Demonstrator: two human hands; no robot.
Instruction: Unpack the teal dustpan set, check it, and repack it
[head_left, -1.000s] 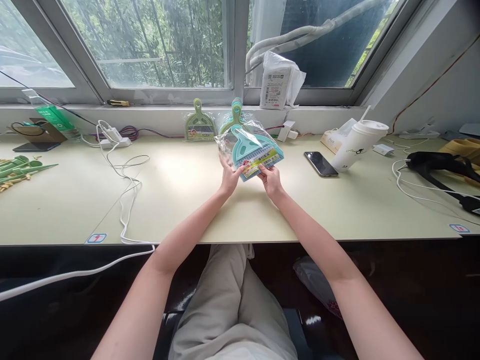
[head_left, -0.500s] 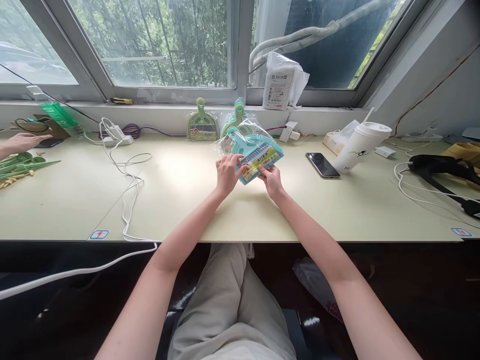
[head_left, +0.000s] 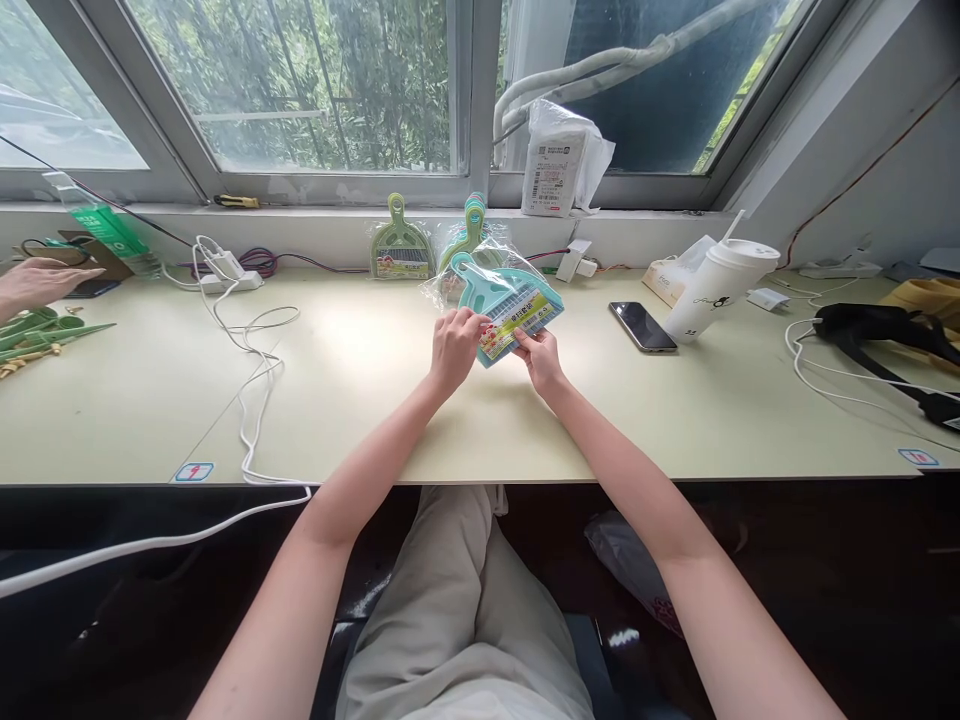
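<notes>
Both hands, left hand (head_left: 452, 347) and right hand (head_left: 541, 358), pinched one bagged teal dustpan set (head_left: 506, 300) with their fingers; beyond the fingers, two more packaged sets (head_left: 400, 243) leaned upright.

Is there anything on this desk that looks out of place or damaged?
Nothing looks damaged or spilled. Both hands hold the wrapped teal dustpan set tilted above the desk; a loose white cable trails over the front edge.

Both forearms stretched forward, left hand (head_left: 452, 347) and right hand (head_left: 541, 362) close together, fingers curled in a pinch.
</notes>
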